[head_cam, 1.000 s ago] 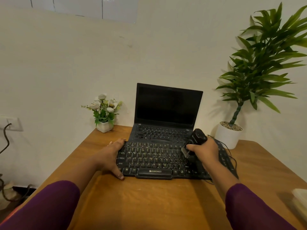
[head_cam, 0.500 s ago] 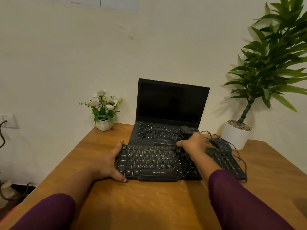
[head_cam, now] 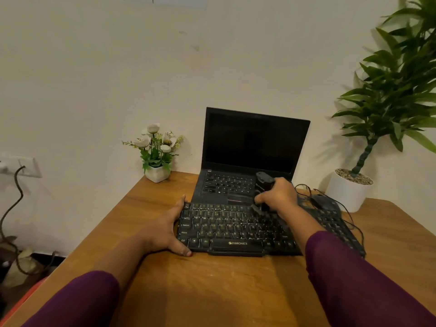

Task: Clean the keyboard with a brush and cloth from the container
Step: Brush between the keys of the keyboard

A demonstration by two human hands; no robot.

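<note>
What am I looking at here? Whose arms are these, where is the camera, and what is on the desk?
One camera, worn on a person's head, looks down at their own arms in purple sleeves. The left hand steadies the black keyboard at its left end. The right hand grips a black brush, its tip on the upper keys. Behind, on the wooden desk, stand an open laptop, a small flower pot and a tall potted plant. A mouse lies at the right.

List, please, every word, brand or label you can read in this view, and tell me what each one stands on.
"ZEBRONICS": front edge of the black keyboard, below the space bar.
"Ctrl", "Alt", "Caps Lock": its left-hand keys.
Print on the brush in the right hand: too blurred.
Laptop key legends: too small.
</note>
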